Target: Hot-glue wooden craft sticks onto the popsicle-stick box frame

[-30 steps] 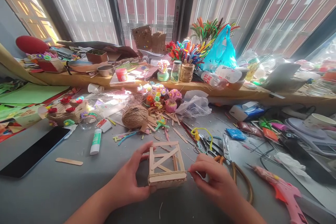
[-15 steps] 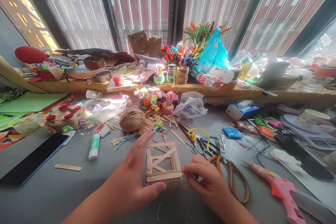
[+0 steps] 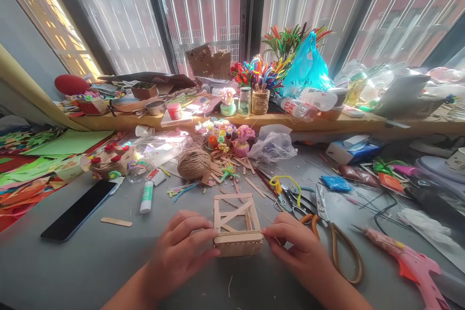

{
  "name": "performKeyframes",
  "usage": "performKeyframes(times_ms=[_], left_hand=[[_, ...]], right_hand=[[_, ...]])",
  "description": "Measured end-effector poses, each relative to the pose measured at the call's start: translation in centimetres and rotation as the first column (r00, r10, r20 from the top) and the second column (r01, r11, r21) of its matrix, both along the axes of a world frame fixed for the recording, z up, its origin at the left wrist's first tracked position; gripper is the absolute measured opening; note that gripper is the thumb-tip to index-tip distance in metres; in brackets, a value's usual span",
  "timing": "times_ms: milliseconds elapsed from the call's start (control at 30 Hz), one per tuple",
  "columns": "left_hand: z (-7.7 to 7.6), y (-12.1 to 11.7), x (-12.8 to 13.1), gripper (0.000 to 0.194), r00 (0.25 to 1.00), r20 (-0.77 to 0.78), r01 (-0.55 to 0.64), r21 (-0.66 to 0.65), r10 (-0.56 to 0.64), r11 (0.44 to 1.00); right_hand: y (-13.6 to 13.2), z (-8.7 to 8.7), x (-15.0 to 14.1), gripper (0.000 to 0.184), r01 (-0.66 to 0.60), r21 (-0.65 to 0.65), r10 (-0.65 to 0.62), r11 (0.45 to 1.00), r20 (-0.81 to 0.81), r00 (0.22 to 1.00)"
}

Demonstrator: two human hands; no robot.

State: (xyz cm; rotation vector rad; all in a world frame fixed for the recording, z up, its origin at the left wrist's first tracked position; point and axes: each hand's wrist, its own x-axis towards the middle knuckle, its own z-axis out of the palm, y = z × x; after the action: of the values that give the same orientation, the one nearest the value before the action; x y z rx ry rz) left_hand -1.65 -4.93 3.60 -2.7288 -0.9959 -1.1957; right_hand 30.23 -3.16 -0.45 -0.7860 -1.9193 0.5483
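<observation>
A small craft-stick frame (image 3: pixel 238 237) stands on the table between my hands, with a box-like base, a raised square back and a diagonal stick. A strand of twine (image 3: pixel 240 233) runs along the front stick. My left hand (image 3: pixel 181 247) has its fingers bent and closed at the frame's left front corner. At the right corner, my right hand (image 3: pixel 296 242) pinches with thumb and index finger at the twine's end; the fingertips partly hide it. A ball of twine (image 3: pixel 193 164) sits behind the frame.
To the right lie scissors (image 3: pixel 336 232) and a pink glue gun (image 3: pixel 409 259). A phone (image 3: pixel 80 210), a glue stick (image 3: pixel 147 197) and a loose craft stick (image 3: pixel 116 222) are on the left. Pipe-cleaner flowers (image 3: pixel 218 133) and a plastic bag (image 3: pixel 272 145) stand farther back.
My left hand has gone from fingers spread upright beside the frame to bent fingers at its left front corner. My right hand stays at the right corner. The view has shifted slightly.
</observation>
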Motion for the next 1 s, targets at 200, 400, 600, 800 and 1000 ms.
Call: performKeyframes(times_ms=[200, 400, 600, 800, 1000], left_hand=[[-0.1, 0.1, -0.1, 0.042, 0.997, -0.061, 0.041, 0.058, -0.038, 0.997], [1.3, 0.5, -0.2, 0.032, 0.986, -0.152, 0.083, 0.045, -0.075, 0.996], [3.1, 1.6, 0.4, 0.008, 0.951, -0.240, 0.170, -0.126, -0.196, 0.977], [2.6, 1.0, 1.6, 0.010, 0.999, -0.033, -0.001, -0.223, -0.007, 0.975], [1.3, -0.7, 2.0, 0.027, 0.924, 0.139, -0.271, -0.420, 0.356, 0.866]], right_hand=[[0.0, -0.4, -0.2, 0.026, -0.029, 0.017, 0.029, 0.999, 0.005, 1.000], [0.0, -0.9, -0.3, 0.022, -0.035, -0.034, 0.036, 0.999, 0.004, 0.999], [-0.1, -0.9, -0.2, 0.020, -0.045, -0.066, 0.047, 0.997, 0.028, 0.998], [-0.1, -0.8, -0.4, 0.019, -0.025, -0.050, 0.025, 0.998, 0.005, 1.000], [0.1, -1.3, -0.3, 0.018, -0.029, -0.059, 0.030, 0.998, 0.002, 1.000]])
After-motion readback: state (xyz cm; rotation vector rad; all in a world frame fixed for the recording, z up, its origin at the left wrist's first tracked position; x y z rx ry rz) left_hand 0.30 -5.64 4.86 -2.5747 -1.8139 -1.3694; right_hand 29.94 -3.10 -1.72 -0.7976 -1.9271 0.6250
